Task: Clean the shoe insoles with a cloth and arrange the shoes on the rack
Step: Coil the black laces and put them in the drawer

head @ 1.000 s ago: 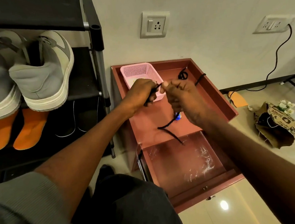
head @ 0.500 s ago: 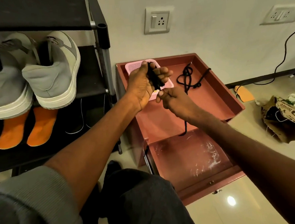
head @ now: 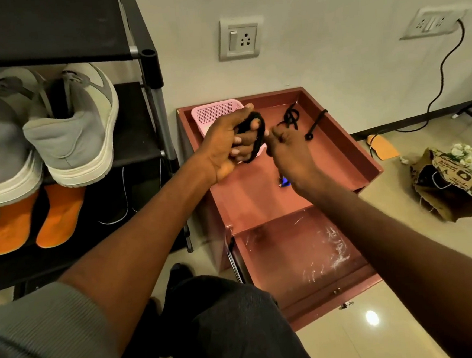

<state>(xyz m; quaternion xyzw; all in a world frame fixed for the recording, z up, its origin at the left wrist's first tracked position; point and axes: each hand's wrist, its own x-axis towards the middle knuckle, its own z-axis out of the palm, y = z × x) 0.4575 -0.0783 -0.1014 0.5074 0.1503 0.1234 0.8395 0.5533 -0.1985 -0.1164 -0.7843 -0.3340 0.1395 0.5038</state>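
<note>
Left hand (head: pixel 228 145) holds coiled black lace (head: pixel 254 138) round fingers — right hand (head: pixel 289 149) pinches lace end, above red cabinet (head: pixel 340 153), pink basket (head: pixel 215 114) behind.

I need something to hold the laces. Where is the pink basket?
In the head view the pink basket sits in the back left corner of the red cabinet top, beside the shoe rack and partly hidden behind the left hand.

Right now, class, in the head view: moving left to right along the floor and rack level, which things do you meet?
Orange insoles → grey sneakers → pink basket → loose black lace → patterned paper bag.
</note>
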